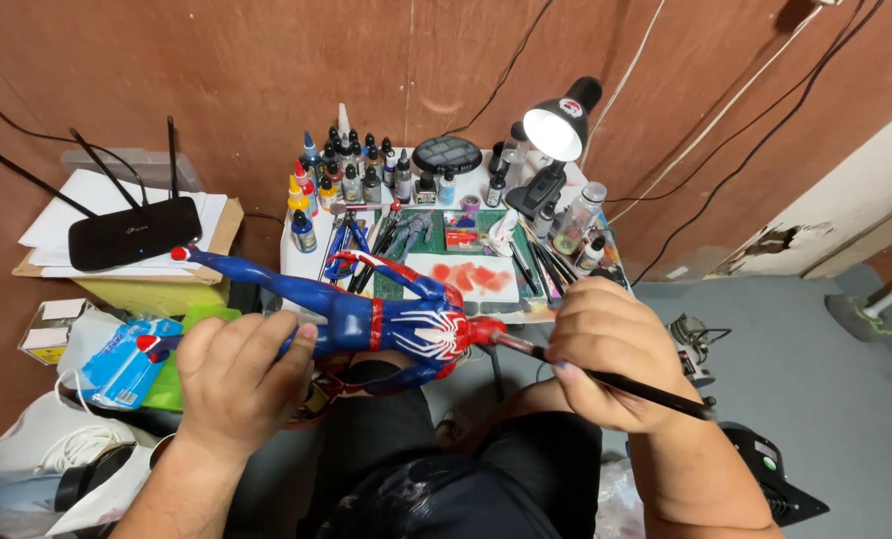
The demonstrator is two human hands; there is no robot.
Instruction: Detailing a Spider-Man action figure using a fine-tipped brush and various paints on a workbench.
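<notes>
Fingers (284,344) of the left hand (234,384) are curled around the hip and thigh region of a blue-and-red action figure (386,324), gripping it from the near side so that the figure is held above the person's lap, in front of the small work table (511,299). The figure's long axis runs nearly horizontal across the view: its legs extend leftward and slightly away, one red-tipped foot reaching toward the black router (134,232) on its stack of papers, while its torso, marked with a white spider emblem, points rightward toward the other hand. The headless neck end lies at the figure's right extremity, just beyond the emblem. There the tip of a thin black paintbrush (615,379) meets the red neck area, touching or very nearly so; contact cannot be confirmed. The brush shaft slopes down and to the right, roughly continuing the figure's own axis. The right hand (615,359) is closed on this shaft in a pen-like pinch, knuckles uppermost, and is the hand nearer the working point. Behind both hands, the table carries a white palette (466,276) smeared with red, rows of paint bottles (351,170), and a lit desk lamp (558,125).
</notes>
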